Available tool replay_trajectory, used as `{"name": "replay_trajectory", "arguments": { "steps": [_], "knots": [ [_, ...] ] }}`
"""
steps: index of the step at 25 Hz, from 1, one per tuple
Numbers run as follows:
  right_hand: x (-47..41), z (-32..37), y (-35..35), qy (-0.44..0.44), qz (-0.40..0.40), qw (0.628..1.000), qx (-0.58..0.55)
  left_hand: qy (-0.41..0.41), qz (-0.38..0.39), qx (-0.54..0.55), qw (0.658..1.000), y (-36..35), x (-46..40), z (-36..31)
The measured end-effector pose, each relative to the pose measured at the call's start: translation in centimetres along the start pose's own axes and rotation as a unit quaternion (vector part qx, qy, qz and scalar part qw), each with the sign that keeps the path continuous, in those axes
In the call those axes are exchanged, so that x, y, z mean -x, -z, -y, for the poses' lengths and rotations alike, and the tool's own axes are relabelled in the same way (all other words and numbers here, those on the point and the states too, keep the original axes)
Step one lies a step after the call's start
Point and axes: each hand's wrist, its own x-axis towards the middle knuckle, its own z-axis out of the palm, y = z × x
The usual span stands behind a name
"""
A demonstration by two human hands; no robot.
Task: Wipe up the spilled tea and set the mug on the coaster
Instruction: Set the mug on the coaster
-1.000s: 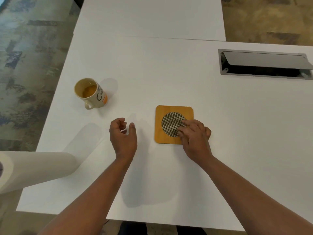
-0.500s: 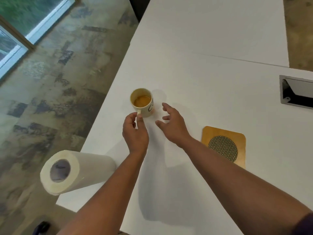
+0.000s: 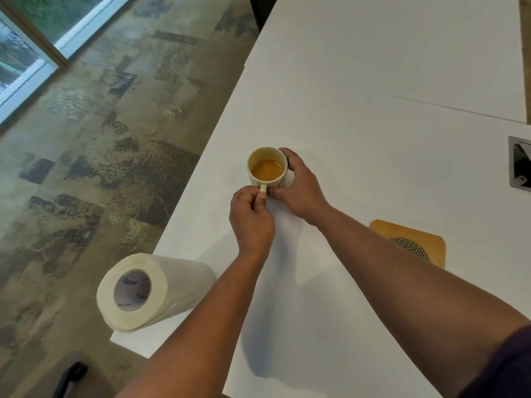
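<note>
Cream ceramic sits between both hands: the left hand (image 3: pixel 251 218) pinches the small handle of the mug (image 3: pixel 267 168) between thumb and fingertips, while the right hand (image 3: pixel 298 191) curls round the far and right side of the body. Two hands on one small mug looks like steadying, since it holds tea (image 3: pixel 267 170) to about half its depth and a one-sided lift by so small a handle could tip it. The mug stands upright on the bench (image 3: pixel 373 110); whether its base has left the surface I cannot tell.

No wet patch shows plainly on the white top around the mug, so I cannot say whether the spill has been wiped or is too pale to see.

The coaster (image 3: pixel 413 242), bamboo with a woven disc at its centre, lies flat to the right and nearer the person, partly hidden behind the right forearm. It is well apart from the mug, with bare bench between them, so the carry should meet nothing on the way; the forearm will have to clear the coaster before the mug goes down.

To the left the bench edge runs close beside the mug, with floor (image 3: pixel 100 168) below, so any move wants to go rightward. A paper roll (image 3: pixel 143 291) lies on its side at the near left corner, overhanging the edge. A cable hatch (image 3: pixel 520 165) sits at the far right.
</note>
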Motion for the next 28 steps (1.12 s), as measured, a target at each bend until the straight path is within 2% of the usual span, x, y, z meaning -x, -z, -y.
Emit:
{"name": "replay_trajectory", "arguments": {
  "steps": [5, 9, 16, 21, 28],
  "knots": [
    [1.7, -0.3, 1.5, 0.014, -0.007, 0.999, -0.028, -0.061, 0.038, -0.012, 0.997, 0.4, 1.2, -0.2],
    [5.0, -0.7, 4.6, -0.005, -0.049, 0.998, -0.038, -0.081, 0.084, -0.009, 0.993, -0.4, 4.3, -1.8],
    [13.5, -3.3, 12.6, -0.059, -0.136, 0.988, -0.042, -0.118, 0.221, -0.015, 0.968, -3.7, 12.0, -3.6],
    [19.5, -6.3, 16.5, -0.085, -0.165, 0.982, -0.032, -0.112, 0.318, 0.007, 0.942, -5.9, 17.1, -2.7],
    [22.6, -9.4, 18.2, -0.118, -0.16, 0.979, -0.034, -0.141, 0.355, -0.002, 0.924, -7.4, 20.0, -1.3]
  ]
}}
